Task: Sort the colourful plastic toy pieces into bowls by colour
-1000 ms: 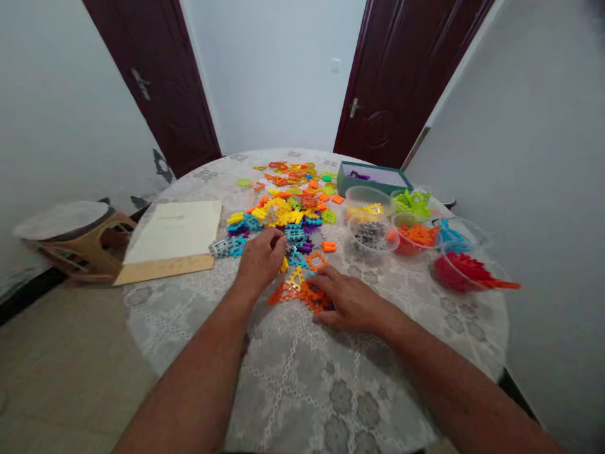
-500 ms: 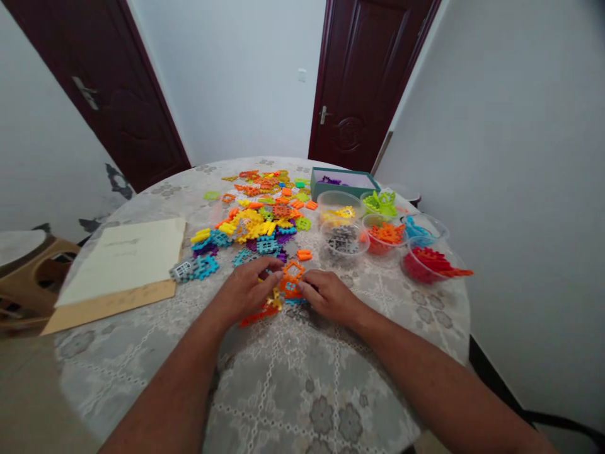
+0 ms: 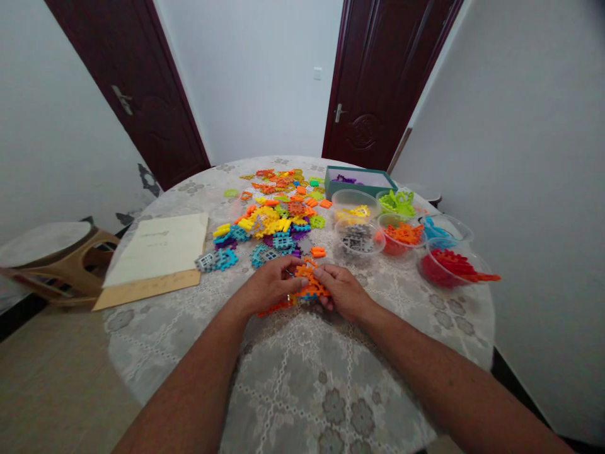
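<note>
Between my two hands is an orange plastic building piece point(image 3: 309, 282) with notched edges, joined to other orange parts and some blue underneath. My left hand point(image 3: 271, 284) grips its left side, thumb on top. From the right, my right hand point(image 3: 344, 291) pinches it between thumb and fingers. Beneath my left hand, red-orange and yellow pieces point(image 3: 276, 307) lie partly hidden on the tablecloth. Just beyond my fingers are a small orange block point(image 3: 318, 251) and several blue pieces point(image 3: 283, 240).
A mixed pile of colourful pieces point(image 3: 267, 221) spreads over the table's middle. On the right stand clear tubs of grey point(image 3: 358, 238), orange point(image 3: 404, 233) and red pieces point(image 3: 447, 266), near a green box point(image 3: 362, 189). Paper on a board point(image 3: 158, 249) lies left.
Both hands have closed in on the orange piece, my left hand now gripping it where its fingers were apart before. The whole view has shifted, so the table appears further right.
</note>
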Tool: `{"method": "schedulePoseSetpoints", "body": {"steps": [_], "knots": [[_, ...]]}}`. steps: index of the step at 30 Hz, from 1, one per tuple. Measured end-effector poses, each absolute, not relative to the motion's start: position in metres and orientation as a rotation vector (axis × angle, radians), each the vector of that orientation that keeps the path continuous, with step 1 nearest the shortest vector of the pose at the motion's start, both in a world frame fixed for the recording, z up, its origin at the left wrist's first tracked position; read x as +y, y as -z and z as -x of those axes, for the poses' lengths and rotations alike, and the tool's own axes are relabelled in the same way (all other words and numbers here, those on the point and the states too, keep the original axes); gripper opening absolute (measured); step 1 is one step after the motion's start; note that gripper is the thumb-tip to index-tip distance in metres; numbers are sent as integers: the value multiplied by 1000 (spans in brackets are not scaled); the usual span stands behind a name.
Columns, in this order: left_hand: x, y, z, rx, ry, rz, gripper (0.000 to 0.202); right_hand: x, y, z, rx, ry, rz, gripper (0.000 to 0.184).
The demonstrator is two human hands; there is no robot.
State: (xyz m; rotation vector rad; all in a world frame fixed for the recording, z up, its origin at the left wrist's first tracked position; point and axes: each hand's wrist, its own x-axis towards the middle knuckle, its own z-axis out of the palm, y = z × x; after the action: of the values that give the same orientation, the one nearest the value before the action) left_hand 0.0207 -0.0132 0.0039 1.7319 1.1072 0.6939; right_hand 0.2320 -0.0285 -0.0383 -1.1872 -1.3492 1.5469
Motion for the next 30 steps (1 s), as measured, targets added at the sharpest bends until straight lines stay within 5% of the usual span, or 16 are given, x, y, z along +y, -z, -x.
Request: {"method": "schedulePoseSetpoints", "body": {"steps": [11, 16, 19, 25, 30], "knots": [[-8, -5, -16, 1235, -924, -1442, 22, -31, 36, -229, -1159, -1670, 1007, 39], [-7, -3, -16, 1306, -1087, -1473, 20, -44, 30, -232, -1952, -915, 1068, 21], [-4, -4, -12, 1378, -1245, -1386, 25, -57, 27, -220, -2294, -521, 807, 30], [-3, -8, -9, 1432, -1349, -1335, 31, -69, 37, -185, -2596, -229, 723, 51], [-3, -9, -6, 1456, -1314, -1420, 27, -67, 40, -182, -2642, -141, 775, 38]]}}
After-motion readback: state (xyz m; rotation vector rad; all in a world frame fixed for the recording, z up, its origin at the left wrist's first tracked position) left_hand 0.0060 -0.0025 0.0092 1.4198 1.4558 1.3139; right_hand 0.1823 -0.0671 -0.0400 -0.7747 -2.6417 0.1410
